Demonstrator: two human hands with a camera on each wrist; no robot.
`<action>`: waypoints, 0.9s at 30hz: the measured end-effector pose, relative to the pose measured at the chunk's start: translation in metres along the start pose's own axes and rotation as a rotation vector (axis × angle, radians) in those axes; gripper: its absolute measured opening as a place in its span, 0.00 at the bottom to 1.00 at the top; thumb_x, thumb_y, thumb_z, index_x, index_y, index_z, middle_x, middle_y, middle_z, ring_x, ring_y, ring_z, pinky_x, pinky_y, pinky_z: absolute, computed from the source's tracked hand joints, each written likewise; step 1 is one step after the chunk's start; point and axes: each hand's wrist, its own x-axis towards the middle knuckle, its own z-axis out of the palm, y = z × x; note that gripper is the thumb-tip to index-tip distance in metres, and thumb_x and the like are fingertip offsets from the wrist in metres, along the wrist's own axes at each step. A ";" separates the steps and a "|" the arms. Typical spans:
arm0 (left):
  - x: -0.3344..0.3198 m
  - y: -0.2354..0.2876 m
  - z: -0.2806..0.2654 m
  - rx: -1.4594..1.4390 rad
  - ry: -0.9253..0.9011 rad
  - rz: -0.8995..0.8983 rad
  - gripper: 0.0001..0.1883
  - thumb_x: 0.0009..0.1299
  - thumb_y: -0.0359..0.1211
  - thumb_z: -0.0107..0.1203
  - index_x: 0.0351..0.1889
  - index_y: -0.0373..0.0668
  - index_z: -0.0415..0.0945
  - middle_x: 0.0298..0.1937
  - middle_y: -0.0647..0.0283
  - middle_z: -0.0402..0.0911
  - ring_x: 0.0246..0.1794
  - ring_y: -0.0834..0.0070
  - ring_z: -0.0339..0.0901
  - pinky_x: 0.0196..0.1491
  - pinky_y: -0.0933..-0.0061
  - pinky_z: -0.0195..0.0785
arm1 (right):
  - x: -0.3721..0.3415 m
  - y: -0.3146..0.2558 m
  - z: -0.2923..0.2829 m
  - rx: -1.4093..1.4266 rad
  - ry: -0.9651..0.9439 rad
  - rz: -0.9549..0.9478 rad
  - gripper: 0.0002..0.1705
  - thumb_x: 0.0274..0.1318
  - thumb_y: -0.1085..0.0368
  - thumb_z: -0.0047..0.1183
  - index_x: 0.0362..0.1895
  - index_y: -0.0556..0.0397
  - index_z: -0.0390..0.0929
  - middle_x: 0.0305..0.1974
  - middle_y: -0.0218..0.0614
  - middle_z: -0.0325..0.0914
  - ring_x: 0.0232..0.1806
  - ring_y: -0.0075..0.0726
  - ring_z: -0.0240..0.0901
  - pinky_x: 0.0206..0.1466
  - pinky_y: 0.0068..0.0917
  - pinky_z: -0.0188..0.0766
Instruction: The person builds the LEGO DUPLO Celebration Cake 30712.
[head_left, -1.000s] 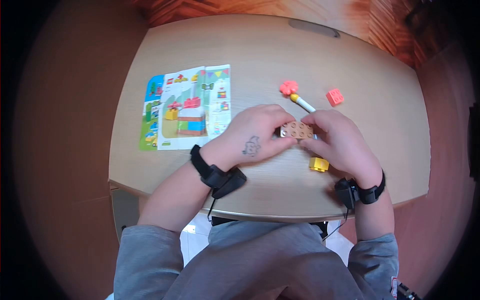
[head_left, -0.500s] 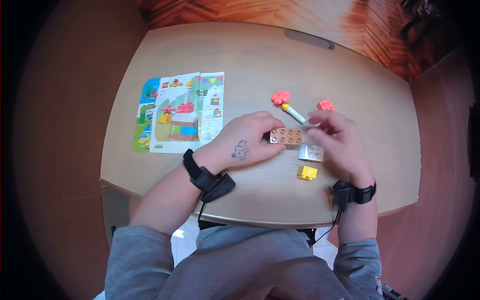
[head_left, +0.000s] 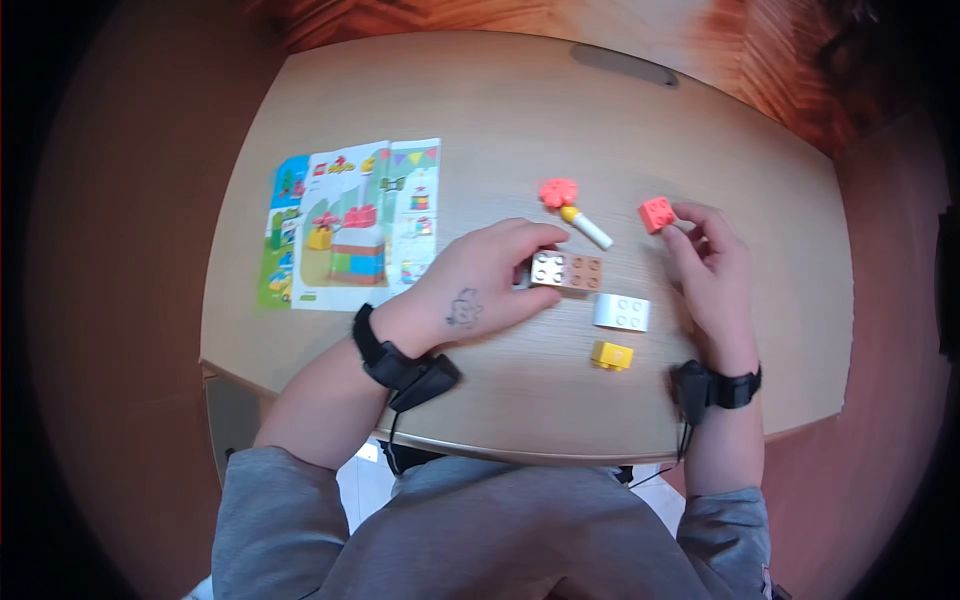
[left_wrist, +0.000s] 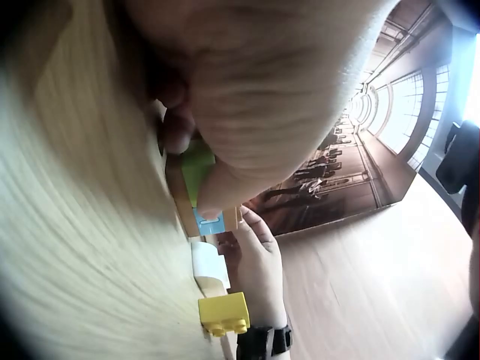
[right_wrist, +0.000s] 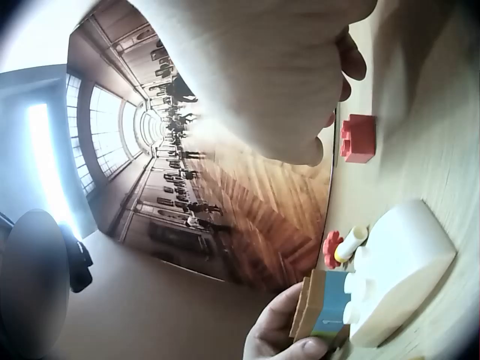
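My left hand (head_left: pixel 478 277) holds a brick stack between thumb and fingers, over the table. The stack's top is a brown brick (head_left: pixel 586 272) with studs; a green brick (left_wrist: pixel 196 171) and a blue brick (left_wrist: pixel 211 223) sit between brown layers. My right hand (head_left: pixel 714 285) has reached a red brick (head_left: pixel 655 215), with thumb and index fingertips right at its near side, fingers loosely bent. A white brick with a curved side (head_left: pixel 621 312) lies just right of the stack, studs up. Below it a yellow brick (head_left: pixel 611 355) rests on its side.
A red flower piece (head_left: pixel 558 192) and a white candle piece with a yellow tip (head_left: pixel 588 229) lie behind the stack. An unfolded instruction leaflet (head_left: pixel 350 225) covers the table's left part. The table (head_left: pixel 500 395) ends near my body.
My right hand has let go of the brown-topped stack and moved away to the far right, to the red brick. The left hand keeps its hold; the white brick has come into view.
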 end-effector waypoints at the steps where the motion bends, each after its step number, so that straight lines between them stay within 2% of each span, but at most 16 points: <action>1: 0.001 0.000 0.001 0.003 -0.012 0.019 0.32 0.68 0.37 0.75 0.70 0.41 0.80 0.54 0.57 0.86 0.42 0.67 0.83 0.48 0.67 0.79 | 0.000 -0.002 0.001 0.016 -0.018 -0.006 0.15 0.71 0.66 0.67 0.57 0.58 0.87 0.46 0.35 0.85 0.36 0.25 0.76 0.44 0.26 0.77; 6: -0.001 0.001 0.007 0.026 -0.060 0.044 0.28 0.70 0.37 0.74 0.68 0.42 0.82 0.55 0.56 0.86 0.47 0.62 0.85 0.51 0.65 0.80 | -0.005 -0.008 0.007 -0.017 -0.018 -0.126 0.12 0.71 0.70 0.66 0.54 0.60 0.86 0.48 0.37 0.85 0.35 0.26 0.76 0.43 0.26 0.76; 7: -0.001 0.004 0.005 -0.003 -0.086 0.035 0.27 0.70 0.36 0.73 0.66 0.41 0.82 0.56 0.55 0.85 0.51 0.60 0.86 0.53 0.64 0.81 | -0.005 -0.008 0.006 -0.011 -0.019 -0.126 0.12 0.71 0.70 0.66 0.54 0.60 0.86 0.48 0.37 0.85 0.35 0.26 0.76 0.43 0.26 0.76; 13: -0.002 0.004 0.005 -0.024 -0.101 0.115 0.24 0.72 0.35 0.72 0.64 0.40 0.83 0.57 0.56 0.85 0.55 0.57 0.85 0.55 0.61 0.81 | -0.005 -0.010 0.003 -0.085 -0.056 -0.136 0.11 0.71 0.70 0.66 0.53 0.60 0.86 0.50 0.37 0.85 0.39 0.27 0.79 0.44 0.27 0.78; 15: -0.002 0.001 0.007 -0.011 -0.085 0.146 0.23 0.72 0.35 0.71 0.64 0.40 0.83 0.57 0.55 0.85 0.55 0.56 0.85 0.56 0.59 0.81 | -0.006 -0.012 0.005 -0.060 -0.070 -0.113 0.10 0.70 0.70 0.66 0.52 0.60 0.86 0.49 0.39 0.86 0.42 0.33 0.82 0.47 0.31 0.79; 16: -0.002 -0.001 0.008 0.002 -0.066 0.177 0.23 0.72 0.35 0.71 0.64 0.40 0.83 0.56 0.55 0.86 0.56 0.54 0.85 0.57 0.58 0.80 | -0.006 -0.012 0.006 -0.062 -0.073 -0.111 0.10 0.70 0.70 0.66 0.52 0.60 0.86 0.49 0.39 0.86 0.42 0.33 0.82 0.47 0.31 0.79; 18: -0.003 0.000 0.010 0.018 -0.067 0.168 0.23 0.71 0.35 0.70 0.63 0.41 0.83 0.56 0.55 0.86 0.56 0.53 0.85 0.58 0.55 0.80 | -0.009 -0.011 0.009 -0.110 -0.092 -0.194 0.09 0.69 0.70 0.66 0.50 0.60 0.87 0.46 0.42 0.87 0.44 0.41 0.82 0.50 0.34 0.80; 21: -0.003 0.002 0.010 0.054 -0.069 0.175 0.22 0.71 0.36 0.70 0.62 0.41 0.83 0.55 0.54 0.86 0.56 0.51 0.84 0.58 0.52 0.79 | -0.011 -0.017 0.011 -0.152 -0.139 -0.212 0.08 0.68 0.70 0.66 0.48 0.59 0.88 0.43 0.43 0.87 0.46 0.46 0.82 0.51 0.37 0.80; 27: -0.006 -0.001 0.013 0.082 -0.063 0.186 0.23 0.71 0.38 0.70 0.63 0.42 0.83 0.54 0.53 0.86 0.56 0.49 0.84 0.59 0.50 0.78 | -0.014 -0.019 0.015 -0.160 -0.200 -0.166 0.07 0.67 0.70 0.67 0.47 0.59 0.88 0.41 0.42 0.86 0.45 0.47 0.81 0.51 0.40 0.79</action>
